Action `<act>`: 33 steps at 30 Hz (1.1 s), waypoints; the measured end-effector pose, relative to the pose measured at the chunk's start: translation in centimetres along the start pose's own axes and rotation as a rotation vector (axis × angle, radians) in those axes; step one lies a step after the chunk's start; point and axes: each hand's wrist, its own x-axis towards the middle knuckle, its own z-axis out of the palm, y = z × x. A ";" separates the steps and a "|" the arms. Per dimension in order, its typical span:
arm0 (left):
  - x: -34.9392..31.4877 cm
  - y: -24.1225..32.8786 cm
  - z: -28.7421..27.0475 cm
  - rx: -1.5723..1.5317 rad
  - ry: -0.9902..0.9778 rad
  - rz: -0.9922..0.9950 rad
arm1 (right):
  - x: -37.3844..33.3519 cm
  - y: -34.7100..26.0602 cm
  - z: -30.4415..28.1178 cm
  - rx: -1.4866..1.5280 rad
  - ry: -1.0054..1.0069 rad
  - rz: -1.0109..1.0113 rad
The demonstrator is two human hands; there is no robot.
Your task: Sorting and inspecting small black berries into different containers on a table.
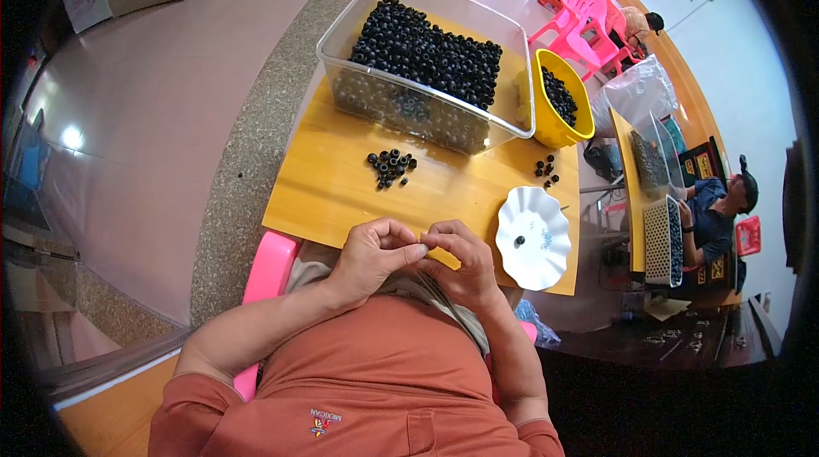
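My left hand [373, 257] and my right hand [463, 263] meet at the fingertips just over the near table edge. Thumb and fingers are pinched together on both. Whatever lies between them, if anything, is too small or hidden to make out. Beyond the left hand lies a loose pile of small black ring-like pieces [392, 167], some with visible holes. A smaller cluster of black pieces [546, 170] sits farther right. To the right of my right hand, a white wavy-rimmed plate [553, 266] carries a single black piece [519, 241].
A large clear plastic bin [341, 86] of black pieces stands at the table's far side. Beside it is a yellow tub [543, 129] holding more. The wooden table [320, 176] bears everything. Pink chairs [589, 26] and a seated person [717, 210] with containers are at right.
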 end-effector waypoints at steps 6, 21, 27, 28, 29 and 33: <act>-0.2 -0.2 0.0 0.026 -0.012 0.058 | -0.2 0.2 0.5 0.102 0.036 0.043; -0.3 0.2 0.4 0.047 -0.005 0.068 | -0.2 0.2 0.4 0.006 0.059 -0.033; -0.4 0.4 0.5 0.025 -0.040 0.018 | -0.2 0.1 0.1 -0.117 0.099 -0.052; -0.5 0.6 0.6 0.012 -0.035 0.007 | -0.1 0.0 0.1 -0.117 0.100 -0.051; -0.6 0.8 0.7 -0.001 -0.030 -0.003 | -0.1 -0.1 0.0 -0.119 0.098 -0.052; -0.5 0.3 0.3 -0.002 -0.034 -0.008 | -0.1 0.0 0.0 -0.145 0.102 -0.089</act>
